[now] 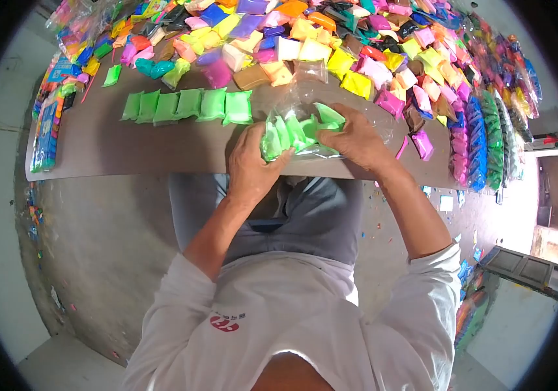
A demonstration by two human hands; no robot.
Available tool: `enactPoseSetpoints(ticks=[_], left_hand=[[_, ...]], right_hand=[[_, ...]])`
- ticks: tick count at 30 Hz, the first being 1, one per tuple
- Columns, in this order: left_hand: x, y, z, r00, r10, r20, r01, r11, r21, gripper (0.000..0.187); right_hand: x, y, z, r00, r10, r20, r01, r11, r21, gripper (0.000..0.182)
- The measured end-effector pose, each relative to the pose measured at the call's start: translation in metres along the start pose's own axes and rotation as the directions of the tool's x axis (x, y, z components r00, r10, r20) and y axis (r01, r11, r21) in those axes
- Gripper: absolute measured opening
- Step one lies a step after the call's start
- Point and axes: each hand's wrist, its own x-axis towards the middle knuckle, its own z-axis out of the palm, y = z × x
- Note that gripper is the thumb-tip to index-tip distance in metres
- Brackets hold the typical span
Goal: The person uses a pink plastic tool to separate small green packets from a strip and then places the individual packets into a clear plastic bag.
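Near the table's front edge lies a clear plastic bag (321, 148) with several light green clay-like packets (285, 135) standing side by side in it. My left hand (251, 158) is wrapped round the left end of this row, thumb at the front. At the right end my right hand (355, 138) pinches a green packet (328, 116) that tilts above the others, at the bag's open side. Part of the bag is hidden behind my fingers. To the left, a line of loose green packets (189, 103) rests on the table.
A large heap of mixed-colour packets (305, 49) covers the back of the brown table (181, 153). Filled bags in pink, blue and green (477, 143) stand along the right edge. Printed packs (45, 133) lie at the left edge. Small scraps dot the floor.
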Motion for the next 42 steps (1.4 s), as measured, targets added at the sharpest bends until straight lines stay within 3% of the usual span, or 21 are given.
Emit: enactPoseSetpoints(ticks=[2, 6, 8, 9, 11, 12, 14, 15, 17, 18, 20, 22, 24, 29, 31, 32, 34, 38, 40, 41, 42], left_hand=[[0.000, 0.001, -0.002, 1.000, -0.001, -0.006, 0.001, 1.000, -0.006, 0.049], [0.000, 0.003, -0.004, 0.999, -0.034, -0.001, 0.034, 0.998, -0.047, 0.049], [-0.001, 0.001, -0.003, 1.000, -0.017, -0.007, 0.016, 0.999, -0.050, 0.049], [0.000, 0.001, -0.002, 1.000, 0.002, -0.012, -0.002, 0.999, -0.054, 0.049], [0.001, 0.003, -0.004, 1.000, 0.006, -0.010, -0.007, 0.999, -0.047, 0.049], [0.001, 0.004, -0.005, 1.000, 0.008, -0.011, -0.009, 0.999, -0.038, 0.049], [0.001, 0.003, -0.005, 1.000, -0.009, -0.008, 0.009, 0.999, -0.054, 0.048], [0.001, 0.002, -0.005, 1.000, -0.026, -0.006, 0.026, 0.997, -0.069, 0.048], [0.001, 0.002, -0.007, 0.999, -0.032, 0.011, 0.032, 0.996, -0.080, 0.048], [0.001, 0.002, -0.009, 0.999, -0.036, 0.026, 0.038, 0.995, -0.087, 0.049], [0.002, 0.004, -0.011, 0.997, -0.057, 0.054, 0.063, 0.992, -0.111, 0.049], [0.002, 0.004, -0.013, 0.994, -0.076, 0.082, 0.087, 0.987, -0.132, 0.050], [0.003, 0.003, -0.014, 0.992, -0.080, 0.097, 0.096, 0.980, -0.176, 0.050], [0.002, 0.000, -0.015, 0.993, -0.068, 0.099, 0.085, 0.981, -0.173, 0.051], [0.002, 0.000, -0.015, 0.992, -0.060, 0.111, 0.079, 0.980, -0.181, 0.051], [0.001, 0.000, -0.014, 0.992, -0.067, 0.111, 0.086, 0.981, -0.176, 0.050], [0.001, 0.000, -0.014, 0.991, -0.072, 0.110, 0.091, 0.981, -0.172, 0.050], [0.001, -0.001, -0.013, 0.989, -0.088, 0.117, 0.112, 0.967, -0.228, 0.050], [0.001, -0.002, -0.014, 0.990, -0.083, 0.113, 0.107, 0.967, -0.230, 0.050], [0.001, -0.001, -0.014, 0.991, -0.086, 0.105, 0.108, 0.968, -0.226, 0.050], [0.001, 0.000, -0.014, 0.991, -0.089, 0.098, 0.109, 0.969, -0.222, 0.049]], right_hand=[[0.002, 0.011, -0.002, 0.999, -0.016, 0.040, 0.005, 0.966, 0.257, 0.059], [0.007, 0.019, -0.010, 0.992, 0.072, -0.103, -0.041, 0.962, 0.271, 0.055], [-0.004, -0.015, -0.022, 0.984, 0.105, -0.141, -0.116, 0.991, -0.070, 0.056], [-0.002, -0.014, -0.019, 0.984, 0.107, -0.144, -0.118, 0.991, -0.069, 0.056], [0.005, -0.006, -0.012, 0.987, -0.054, -0.154, -0.007, 0.929, -0.370, 0.055], [0.005, -0.004, -0.011, 0.986, -0.053, -0.155, -0.008, 0.929, -0.371, 0.055], [0.005, -0.001, -0.008, 0.999, 0.036, -0.019, -0.036, 0.999, 0.012, 0.048], [0.008, 0.005, -0.005, 0.999, 0.039, -0.019, -0.039, 0.999, 0.012, 0.048], [0.016, 0.020, 0.000, 0.955, 0.288, 0.072, -0.281, 0.803, 0.525, 0.039], [0.016, 0.019, -0.003, 0.955, 0.288, 0.073, -0.282, 0.804, 0.523, 0.039], [0.015, 0.014, -0.011, 0.954, 0.103, 0.281, -0.282, 0.625, 0.728, 0.046], [0.012, 0.002, -0.002, 0.947, 0.111, 0.303, -0.304, 0.618, 0.725, 0.049], [0.009, -0.007, 0.011, 0.943, 0.313, 0.116, -0.301, 0.647, 0.701, 0.028], [0.015, 0.003, 0.014, 0.948, 0.224, 0.226, -0.318, 0.619, 0.718, 0.033], [0.023, 0.012, 0.020, 0.972, 0.215, 0.091, -0.231, 0.824, 0.518, 0.036], [0.023, 0.015, 0.017, 0.972, 0.216, 0.092, -0.231, 0.823, 0.519, 0.036], [0.016, -0.003, 0.004, 0.997, 0.064, 0.052, -0.059, 0.994, -0.090, 0.049], [0.010, -0.018, 0.011, 0.995, 0.033, 0.092, -0.015, 0.980, -0.199, 0.052], [0.007, -0.026, 0.016, 0.966, 0.234, 0.108, -0.255, 0.923, 0.286, 0.051], [0.007, -0.025, 0.017, 0.966, 0.233, 0.111, -0.255, 0.924, 0.286, 0.051], [0.007, -0.023, 0.017, 0.961, 0.258, 0.097, -0.273, 0.844, 0.462, 0.050]])
